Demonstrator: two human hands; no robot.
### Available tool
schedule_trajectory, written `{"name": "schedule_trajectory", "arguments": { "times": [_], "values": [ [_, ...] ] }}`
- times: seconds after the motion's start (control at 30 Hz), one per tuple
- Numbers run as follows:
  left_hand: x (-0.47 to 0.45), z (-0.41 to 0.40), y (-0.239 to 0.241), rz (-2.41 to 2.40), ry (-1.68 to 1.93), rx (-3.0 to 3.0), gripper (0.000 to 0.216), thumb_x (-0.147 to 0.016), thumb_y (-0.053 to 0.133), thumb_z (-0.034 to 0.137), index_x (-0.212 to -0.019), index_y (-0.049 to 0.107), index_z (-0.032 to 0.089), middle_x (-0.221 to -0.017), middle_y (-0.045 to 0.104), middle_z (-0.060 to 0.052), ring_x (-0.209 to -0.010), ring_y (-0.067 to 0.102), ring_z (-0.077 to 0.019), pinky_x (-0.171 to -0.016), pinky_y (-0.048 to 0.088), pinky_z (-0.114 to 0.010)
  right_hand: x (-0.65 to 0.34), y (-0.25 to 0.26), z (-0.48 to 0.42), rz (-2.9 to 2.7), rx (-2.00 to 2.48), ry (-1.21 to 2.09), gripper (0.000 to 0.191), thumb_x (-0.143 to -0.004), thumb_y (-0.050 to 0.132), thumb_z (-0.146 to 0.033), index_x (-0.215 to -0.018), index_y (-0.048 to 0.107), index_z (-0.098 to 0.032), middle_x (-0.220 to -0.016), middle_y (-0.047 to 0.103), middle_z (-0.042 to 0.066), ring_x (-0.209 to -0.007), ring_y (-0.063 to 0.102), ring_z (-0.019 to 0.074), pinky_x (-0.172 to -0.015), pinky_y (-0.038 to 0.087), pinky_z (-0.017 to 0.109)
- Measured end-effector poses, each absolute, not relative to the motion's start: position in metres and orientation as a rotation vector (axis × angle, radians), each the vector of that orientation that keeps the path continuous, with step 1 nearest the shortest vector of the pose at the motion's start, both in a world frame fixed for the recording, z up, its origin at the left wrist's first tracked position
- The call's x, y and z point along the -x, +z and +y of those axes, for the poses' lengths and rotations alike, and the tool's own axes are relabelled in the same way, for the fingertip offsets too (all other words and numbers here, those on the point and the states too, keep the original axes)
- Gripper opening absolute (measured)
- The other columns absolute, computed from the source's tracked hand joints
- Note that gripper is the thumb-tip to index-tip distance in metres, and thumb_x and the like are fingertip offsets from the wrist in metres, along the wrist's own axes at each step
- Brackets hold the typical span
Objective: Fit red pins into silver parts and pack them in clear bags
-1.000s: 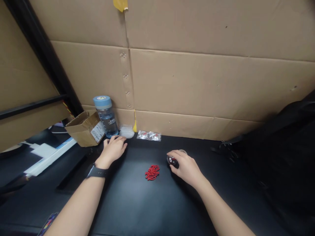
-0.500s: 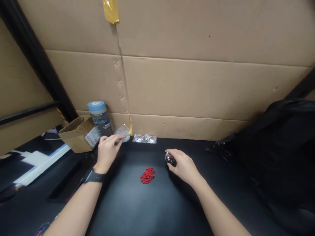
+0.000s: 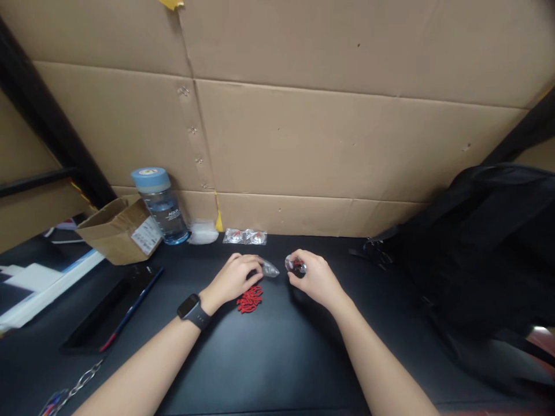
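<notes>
My left hand (image 3: 234,278), with a dark watch on its wrist, is closed on a small clear plastic bag (image 3: 271,268) just above the table. To its right, my right hand (image 3: 315,278) pinches a small round, shiny clear case (image 3: 289,263) with something red in it; fingers hide part of it. Between my forearms, a pile of small red curved pieces (image 3: 249,300) lies below my left fingers. Two round items in clear sealed packets (image 3: 245,237) lie behind the hands, near the cardboard wall.
At the left stand an open cardboard box (image 3: 110,231) and a blue-lidded water bottle (image 3: 167,216), with a stack of clear plastic bags (image 3: 203,232) beside it. A black tray (image 3: 106,312) and a pen (image 3: 134,309) lie nearer. A black backpack (image 3: 472,260) fills the right side.
My left hand has come from beside the bottle toward the middle, bringing a clear bag close to my right hand. My right hand keeps its hold on the round case. The view has shifted slightly.
</notes>
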State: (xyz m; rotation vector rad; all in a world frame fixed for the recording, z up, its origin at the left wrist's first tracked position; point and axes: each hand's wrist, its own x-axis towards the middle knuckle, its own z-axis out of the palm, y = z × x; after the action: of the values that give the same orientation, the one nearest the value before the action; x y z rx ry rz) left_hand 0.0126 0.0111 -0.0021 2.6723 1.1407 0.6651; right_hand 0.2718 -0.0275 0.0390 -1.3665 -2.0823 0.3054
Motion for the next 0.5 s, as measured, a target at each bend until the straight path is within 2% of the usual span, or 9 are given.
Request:
{"name": "schedule_trajectory", "arguments": {
  "times": [0.17, 0.37, 0.5],
  "values": [
    [-0.015, 0.008, 0.000, 1.101, 0.567, -2.622, 0.036, -0.107, 0.040, 0.042, -0.115, 0.071, 0.028, -0.134, 0.067, -0.004, -0.127, 0.057, -0.0211, -0.102, 0.036, -0.038, -0.271, 0.045, -0.031, -2.072, 1.328, 0.424, 0.016, -0.077, 0.068, -0.018, -0.092, 0.068, -0.025, -0.089, 0.072, 0.000, -0.079, 0.066, 0.0163, -0.075, 0.049, 0.026],
    [-0.019, -0.001, 0.004, 1.143, 0.502, -2.671, 0.040, -0.105, 0.041, 0.048, -0.117, 0.075, 0.031, -0.124, 0.068, -0.006, -0.125, 0.050, -0.0265, -0.100, 0.035, -0.043, -0.271, 0.050, -0.037, -2.115, 1.335, 0.567, 0.016, -0.077, 0.074, -0.026, -0.092, 0.072, -0.024, -0.077, 0.070, -0.002, -0.067, 0.063, 0.0137, -0.068, 0.047, 0.024],
    [-0.022, -0.006, 0.001, 1.150, 0.492, -2.684, 0.042, -0.104, 0.042, 0.050, -0.122, 0.074, 0.031, -0.141, 0.059, -0.008, -0.140, 0.036, -0.0333, -0.108, 0.030, -0.053, -0.269, 0.044, -0.037, -2.185, 1.437, 0.448, 0.017, -0.075, 0.076, -0.025, -0.091, 0.073, -0.024, -0.083, 0.071, 0.002, -0.072, 0.065, 0.0162, -0.068, 0.048, 0.025]
  ]
}}
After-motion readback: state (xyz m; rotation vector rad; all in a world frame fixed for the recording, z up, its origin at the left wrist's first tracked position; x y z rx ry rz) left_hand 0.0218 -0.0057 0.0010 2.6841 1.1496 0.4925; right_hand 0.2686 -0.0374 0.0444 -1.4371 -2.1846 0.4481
